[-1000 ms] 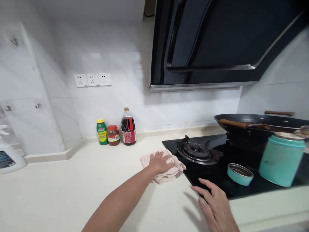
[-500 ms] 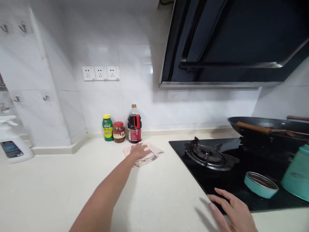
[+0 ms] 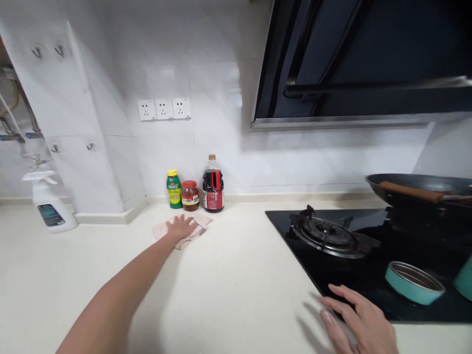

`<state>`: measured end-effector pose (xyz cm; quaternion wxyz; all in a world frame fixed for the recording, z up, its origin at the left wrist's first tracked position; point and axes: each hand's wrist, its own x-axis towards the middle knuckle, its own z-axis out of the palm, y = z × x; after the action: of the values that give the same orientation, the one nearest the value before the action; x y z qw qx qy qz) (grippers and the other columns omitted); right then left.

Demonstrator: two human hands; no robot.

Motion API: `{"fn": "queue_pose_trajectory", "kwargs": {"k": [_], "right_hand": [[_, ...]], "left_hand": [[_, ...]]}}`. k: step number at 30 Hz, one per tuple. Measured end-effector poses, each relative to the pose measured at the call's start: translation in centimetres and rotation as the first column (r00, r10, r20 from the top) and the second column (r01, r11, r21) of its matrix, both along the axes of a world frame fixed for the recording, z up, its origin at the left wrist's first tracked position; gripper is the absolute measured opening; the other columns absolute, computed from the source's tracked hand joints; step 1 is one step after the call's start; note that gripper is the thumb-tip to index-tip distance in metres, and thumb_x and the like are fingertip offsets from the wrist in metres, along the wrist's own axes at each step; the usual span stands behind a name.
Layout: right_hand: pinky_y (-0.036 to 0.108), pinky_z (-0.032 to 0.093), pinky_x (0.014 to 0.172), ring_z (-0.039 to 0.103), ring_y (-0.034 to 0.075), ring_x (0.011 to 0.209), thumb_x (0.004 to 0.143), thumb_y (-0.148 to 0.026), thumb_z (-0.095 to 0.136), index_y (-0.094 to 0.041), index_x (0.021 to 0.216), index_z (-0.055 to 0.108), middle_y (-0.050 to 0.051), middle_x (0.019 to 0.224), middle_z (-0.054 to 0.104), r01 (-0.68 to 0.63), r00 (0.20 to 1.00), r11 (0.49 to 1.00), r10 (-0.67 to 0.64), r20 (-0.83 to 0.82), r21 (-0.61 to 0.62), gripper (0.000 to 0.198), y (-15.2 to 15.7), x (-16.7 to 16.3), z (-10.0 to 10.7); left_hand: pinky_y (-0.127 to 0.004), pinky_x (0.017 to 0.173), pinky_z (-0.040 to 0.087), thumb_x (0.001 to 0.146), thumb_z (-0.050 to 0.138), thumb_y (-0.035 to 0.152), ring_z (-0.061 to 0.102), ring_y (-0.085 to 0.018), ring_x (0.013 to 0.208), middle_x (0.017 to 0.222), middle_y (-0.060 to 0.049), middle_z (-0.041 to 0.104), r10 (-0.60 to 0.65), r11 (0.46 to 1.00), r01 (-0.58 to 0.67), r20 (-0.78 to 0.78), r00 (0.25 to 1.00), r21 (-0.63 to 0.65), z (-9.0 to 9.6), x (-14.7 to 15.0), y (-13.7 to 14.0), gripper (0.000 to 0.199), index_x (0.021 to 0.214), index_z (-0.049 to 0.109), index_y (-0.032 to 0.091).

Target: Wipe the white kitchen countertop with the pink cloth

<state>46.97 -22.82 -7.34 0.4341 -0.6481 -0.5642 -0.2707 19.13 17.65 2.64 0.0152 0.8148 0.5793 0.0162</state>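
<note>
My left hand (image 3: pixel 180 227) lies flat with spread fingers on a pale pink cloth (image 3: pixel 197 230), pressing it against the white counter (image 3: pixel 221 280). Just behind the cloth stand a green bottle with a yellow cap (image 3: pixel 174 189), a red-lidded jar (image 3: pixel 190 195) and a large bottle of dark liquid with a red label (image 3: pixel 213 187). My right hand (image 3: pixel 359 319) hovers over the front left corner of the black gas stove (image 3: pixel 368 290), its fingers apart and nothing in it.
At the left stands a white spray bottle (image 3: pixel 55 206). A burner (image 3: pixel 328 233), a turquoise round container (image 3: pixel 415 282) and a wok (image 3: pixel 416 189) with a wooden handle across it are on the stove. A dark range hood (image 3: pixel 350 59) hangs above.
My left hand has slid the cloth leftward along the counter, from before the dark bottle to before the green bottle and jar. The view has turned slightly left; my right hand stays near the stove's corner.
</note>
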Motion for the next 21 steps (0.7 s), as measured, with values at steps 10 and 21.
{"fn": "queue_pose_trajectory", "kwargs": {"k": [10, 21], "right_hand": [[0.057, 0.042, 0.094, 0.056, 0.035, 0.108, 0.098, -0.055, 0.047, -0.026, 0.100, 0.072, 0.010, 0.119, 0.060, 0.078, 0.997, 0.996, -0.079, 0.014, 0.032, 0.038, 0.8, 1.7, -1.1], [0.058, 0.040, 0.100, 0.053, 0.037, 0.112, 0.095, -0.063, 0.039, -0.024, 0.096, 0.073, 0.010, 0.118, 0.059, 0.139, 0.987, 0.988, -0.143, -0.066, -0.067, 0.051, 1.1, 0.8, -1.0]], "left_hand": [[-0.068, 0.118, 0.001, 0.084, 0.022, 0.085, 0.000, -0.036, 0.155, 0.169, 0.001, 0.010, -0.591, 0.795, 0.596, 0.078, 0.803, -0.114, -1.7, 13.4, -19.7, 0.082, 0.154, 0.034, 0.043], [-0.068, 0.118, 0.000, 0.084, 0.040, 0.083, 0.007, -0.035, 0.154, 0.168, -0.002, 0.012, -0.792, 0.540, 0.835, 0.270, 0.548, -0.108, -1.9, -1.2, -25.1, 0.076, 0.149, 0.042, 0.043]]}}
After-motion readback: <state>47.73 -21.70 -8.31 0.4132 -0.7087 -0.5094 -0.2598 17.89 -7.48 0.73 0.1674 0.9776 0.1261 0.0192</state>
